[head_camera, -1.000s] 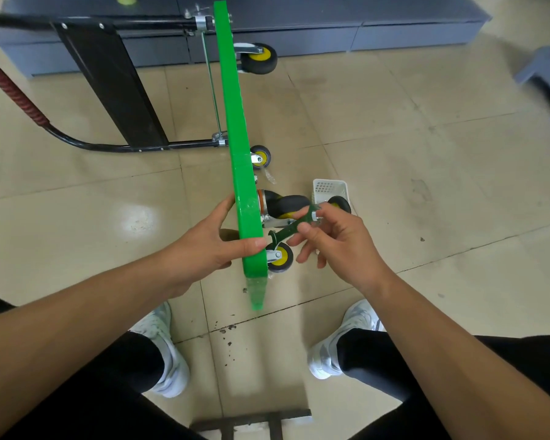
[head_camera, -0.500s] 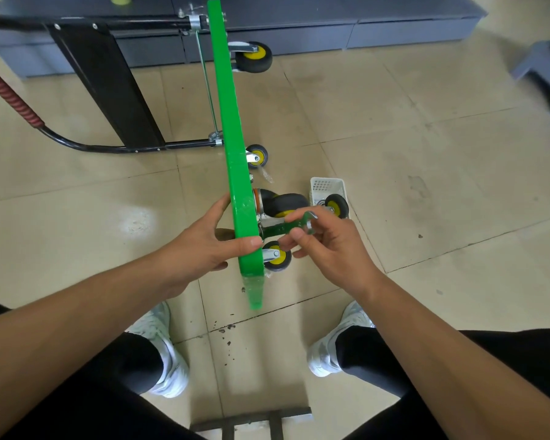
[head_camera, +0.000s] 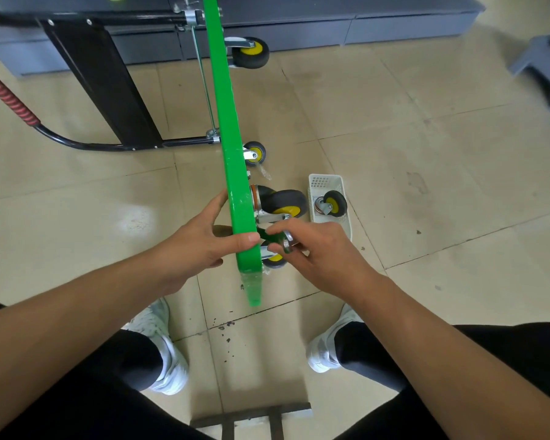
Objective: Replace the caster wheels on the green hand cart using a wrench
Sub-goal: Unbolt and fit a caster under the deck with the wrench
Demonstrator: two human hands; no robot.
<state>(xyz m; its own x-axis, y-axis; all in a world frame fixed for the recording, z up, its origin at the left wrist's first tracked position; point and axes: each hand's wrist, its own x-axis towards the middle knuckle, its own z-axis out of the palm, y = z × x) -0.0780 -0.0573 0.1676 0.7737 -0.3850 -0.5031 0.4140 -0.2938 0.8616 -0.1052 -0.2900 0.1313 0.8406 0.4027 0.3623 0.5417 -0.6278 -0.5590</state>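
L hand (head_camera: 200,246) grips near end of green cart deck (head_camera: 232,154), thumb over its top edge; deck stands on edge on floor (head_camera: 426,185); R hand (head_camera: 318,254) pinches wrench (head_camera: 287,245) at deck underside, btwn small caster (head_camera: 275,261) and big caster (head_camera: 285,203); beyond, white basket (head_camera: 326,182) holds loose caster (head_camera: 331,203).

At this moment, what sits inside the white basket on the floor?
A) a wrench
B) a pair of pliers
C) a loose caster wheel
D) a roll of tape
C: one black caster wheel with a yellow hub lies in the white basket, to the right of the green cart.
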